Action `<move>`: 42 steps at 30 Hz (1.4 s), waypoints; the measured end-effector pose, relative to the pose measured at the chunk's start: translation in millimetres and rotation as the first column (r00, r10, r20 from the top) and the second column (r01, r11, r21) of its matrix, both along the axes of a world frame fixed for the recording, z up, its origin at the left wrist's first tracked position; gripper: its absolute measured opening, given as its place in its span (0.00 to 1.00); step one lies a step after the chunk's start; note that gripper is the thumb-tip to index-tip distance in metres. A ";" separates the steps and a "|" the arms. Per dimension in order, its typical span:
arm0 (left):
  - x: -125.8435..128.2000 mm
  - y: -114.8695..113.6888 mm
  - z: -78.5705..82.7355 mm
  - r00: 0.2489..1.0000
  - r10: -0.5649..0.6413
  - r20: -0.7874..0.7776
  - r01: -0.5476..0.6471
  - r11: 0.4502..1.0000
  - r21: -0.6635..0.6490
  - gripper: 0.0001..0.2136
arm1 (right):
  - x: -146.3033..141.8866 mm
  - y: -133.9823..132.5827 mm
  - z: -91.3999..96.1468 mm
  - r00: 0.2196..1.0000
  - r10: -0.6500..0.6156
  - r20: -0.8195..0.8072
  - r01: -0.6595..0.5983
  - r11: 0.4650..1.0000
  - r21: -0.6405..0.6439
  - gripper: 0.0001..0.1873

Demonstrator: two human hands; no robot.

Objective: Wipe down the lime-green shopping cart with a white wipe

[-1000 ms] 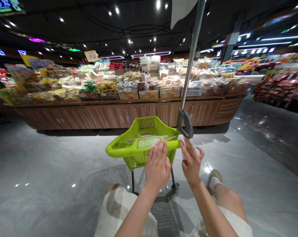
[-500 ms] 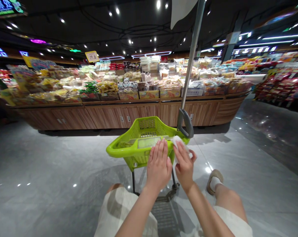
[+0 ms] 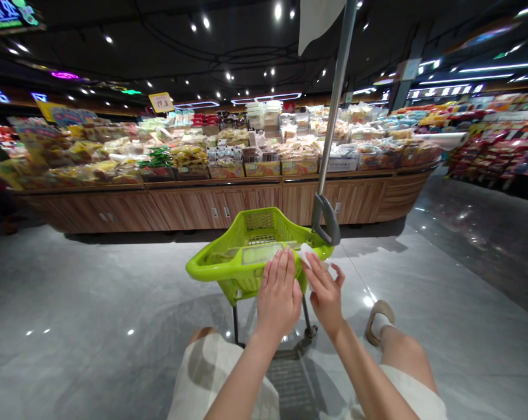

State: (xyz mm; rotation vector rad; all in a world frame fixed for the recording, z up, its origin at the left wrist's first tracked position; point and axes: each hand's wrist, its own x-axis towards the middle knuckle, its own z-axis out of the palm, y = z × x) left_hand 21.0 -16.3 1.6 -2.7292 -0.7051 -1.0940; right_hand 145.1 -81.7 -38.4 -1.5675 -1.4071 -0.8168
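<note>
A bright green shopping cart (image 3: 211, 269) stands right in front of me, its handle bar turned toward me. My left hand (image 3: 280, 291) lies with outstretched fingers on the handle bar, beside the clear label panel (image 3: 259, 253). Close to its right, my right hand (image 3: 325, 291) presses a crumpled white tissue (image 3: 306, 251) against the right part of the bar. Part of the tissue is hidden under the fingers. At the cart's right corner, a grey loop grip (image 3: 329, 221) holds a metal pole (image 3: 334, 116) that rises past the top of the view.
Behind the cart runs a long wooden display counter (image 3: 180, 204) heaped with packaged foods (image 3: 228, 154). More shelves of packets (image 3: 495, 146) stand at the far right. A white flag (image 3: 318, 23) hangs from the pole. Shiny grey floor tiles (image 3: 115, 291) surround the cart.
The right hand and tissue have shifted slightly left along the handle bar, closer to the left hand. My left hand stays resting on the bar. The view has moved slightly.
</note>
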 end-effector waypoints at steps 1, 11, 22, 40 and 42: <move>-0.2 0.1 0.0 1.000 -0.005 0.001 0.005 1.000 -0.003 0.31 | 2.3 -0.8 0.8 0.997 -0.055 -0.050 0.056 0.998 0.013 0.39; -1.4 0.5 0.1 1.000 -0.007 0.011 0.007 1.000 0.008 0.32 | 1.4 -4.7 -12.5 0.997 0.029 -0.070 -0.026 0.999 0.043 0.38; -2.5 2.1 -1.3 1.000 -0.016 0.018 0.016 1.000 -0.009 0.32 | 71.7 26.2 24.9 0.405 0.481 -0.778 -0.130 0.872 0.471 0.28; -83.4 65.3 7.9 0.929 -0.015 0.370 0.065 0.990 -0.125 0.18 | -55.7 -1.4 34.9 0.851 0.384 -0.358 -0.368 0.923 0.114 0.24; -90.6 69.0 14.5 0.916 0.013 0.402 0.061 0.983 -0.171 0.18 | -64.8 0.2 29.4 0.843 0.466 -0.269 -0.446 0.885 0.133 0.26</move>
